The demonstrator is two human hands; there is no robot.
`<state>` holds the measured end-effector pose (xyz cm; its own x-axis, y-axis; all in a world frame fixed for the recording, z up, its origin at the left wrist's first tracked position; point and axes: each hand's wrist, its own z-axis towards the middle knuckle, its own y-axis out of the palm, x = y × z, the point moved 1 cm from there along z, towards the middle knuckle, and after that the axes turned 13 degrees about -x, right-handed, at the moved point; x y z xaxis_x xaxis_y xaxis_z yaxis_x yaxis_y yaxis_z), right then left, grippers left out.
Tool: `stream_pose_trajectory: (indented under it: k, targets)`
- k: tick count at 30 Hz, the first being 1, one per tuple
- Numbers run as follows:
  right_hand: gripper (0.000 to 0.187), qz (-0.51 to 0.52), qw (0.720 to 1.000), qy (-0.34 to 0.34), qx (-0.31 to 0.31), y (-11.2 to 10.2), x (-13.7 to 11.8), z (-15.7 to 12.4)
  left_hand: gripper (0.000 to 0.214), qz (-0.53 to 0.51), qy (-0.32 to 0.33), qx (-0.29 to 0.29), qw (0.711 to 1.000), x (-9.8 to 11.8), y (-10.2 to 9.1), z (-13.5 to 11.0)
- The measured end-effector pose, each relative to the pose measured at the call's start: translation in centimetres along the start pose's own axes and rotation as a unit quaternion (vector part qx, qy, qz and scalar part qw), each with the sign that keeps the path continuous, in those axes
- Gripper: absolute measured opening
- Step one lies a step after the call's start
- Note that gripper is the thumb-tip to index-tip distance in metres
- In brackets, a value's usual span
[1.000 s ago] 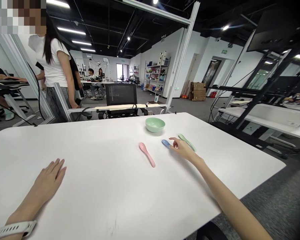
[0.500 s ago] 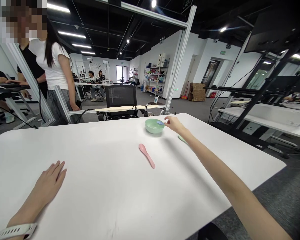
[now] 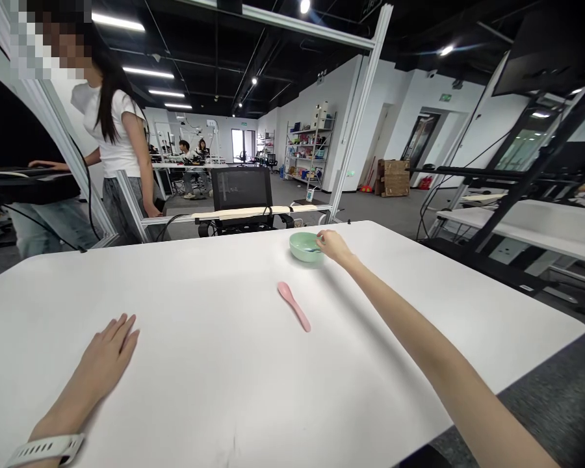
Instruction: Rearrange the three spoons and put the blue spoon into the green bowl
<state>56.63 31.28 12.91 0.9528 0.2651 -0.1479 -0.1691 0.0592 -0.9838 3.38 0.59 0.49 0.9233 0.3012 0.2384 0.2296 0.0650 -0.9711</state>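
A pale green bowl stands near the far edge of the white table. At its right rim is my right hand, fingers pinched on a blue spoon whose head dips inside the bowl; the hand hides its handle. Closer to me a pink spoon lies flat at a slant, head pointing away. My left hand rests palm down on the table at the left, fingers stretched out, holding nothing. A white band circles that wrist.
An aluminium frame rises behind the table's far edge, with a black chair beyond it. At the far left stands a person in a white shirt. Black stands and another white table are to the right.
The blue spoon's head has gone lower into the bowl as my right hand moved toward it. My arm now covers a green piece seen beside it before. The view shifted slightly.
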Motion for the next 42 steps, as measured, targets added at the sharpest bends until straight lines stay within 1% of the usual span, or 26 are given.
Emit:
stream_pose_trajectory:
  k: [2, 4, 6, 9, 12, 14, 16, 19, 23, 25, 27, 29, 31, 33, 36, 39, 42]
  targets:
    - [0.037, 0.024, 0.998, -0.019, 0.054, 0.2, 1.4, -1.4, 0.083, -0.004, -0.003, -0.007, 1.0, 0.0, 0.0, 0.1]
    - [0.038, 0.059, 0.992, -0.042, 0.1, 1.0, 3.2, -3.3, 0.084, -0.007, -0.006, -0.013, 1.0, -0.1, 0.1, 0.1]
    - [0.04, 0.087, 0.988, -0.06, 0.11, 2.6, 5.1, -5.5, 0.084, -0.008, -0.009, -0.014, 1.0, -0.1, 0.1, 0.1]
    - [0.042, 0.102, 0.99, -0.072, 0.066, 5.7, 7.4, -8.9, 0.084, -0.005, -0.009, -0.006, 1.0, -0.3, 0.2, 0.2]
    - [0.045, 0.109, 0.99, -0.091, 0.007, 8.5, 8.4, -11.5, 0.084, 0.002, -0.003, -0.001, 1.0, -0.5, 0.3, 0.4]
    - [0.045, 0.117, 0.989, -0.093, -0.008, 9.3, 8.5, -12.4, 0.086, 0.003, -0.002, -0.005, 1.0, -0.7, 0.4, 0.5]
    - [0.044, 0.122, 0.988, -0.089, -0.012, 9.3, 8.4, -12.6, 0.087, 0.004, -0.004, -0.004, 1.0, -0.9, 0.5, 0.6]
    - [0.041, 0.123, 0.989, -0.077, -0.01, 8.0, 8.1, -11.5, 0.087, 0.007, 0.0, -0.002, 1.0, -1.3, 0.7, 0.8]
    - [0.04, 0.122, 0.989, -0.046, 0.066, 5.0, 6.8, -8.2, 0.084, 0.005, 0.003, 0.004, 1.0, -1.4, 0.9, 0.8]
    - [0.038, 0.114, 0.989, -0.046, 0.081, 3.3, 5.6, -6.1, 0.084, 0.001, -0.001, 0.005, 1.0, -1.2, 0.9, 0.8]
    - [0.036, 0.088, 0.993, -0.042, 0.06, 1.7, 4.2, -3.8, 0.084, 0.0, -0.004, 0.003, 1.0, -1.0, 0.7, 0.7]
    - [0.034, 0.045, 0.999, -0.016, 0.008, 0.4, 2.8, -1.6, 0.082, 0.001, -0.005, 0.003, 1.0, -0.7, 0.5, 0.5]
    - [0.032, 0.005, 0.999, 0.016, -0.048, -0.5, 1.7, 0.4, 0.08, 0.002, -0.003, 0.005, 1.0, -0.4, 0.2, 0.3]
    - [0.029, -0.018, 0.995, 0.038, -0.087, -0.8, 0.9, 1.9, 0.08, 0.002, -0.004, 0.005, 1.0, -0.1, 0.0, 0.1]
    - [0.028, -0.032, 0.991, 0.052, -0.119, -0.6, 0.0, 3.3, 0.078, -0.003, -0.01, 0.002, 1.0, 0.1, -0.1, -0.1]
    - [0.022, -0.042, 0.988, 0.06, -0.139, 0.2, -0.5, 4.0, 0.076, -0.005, -0.009, 0.008, 1.0, -0.1, 0.1, 0.0]
    - [0.014, -0.039, 0.987, 0.059, -0.141, 0.8, -1.0, 4.1, 0.078, -0.006, -0.003, 0.012, 1.0, -0.1, 0.3, 0.0]
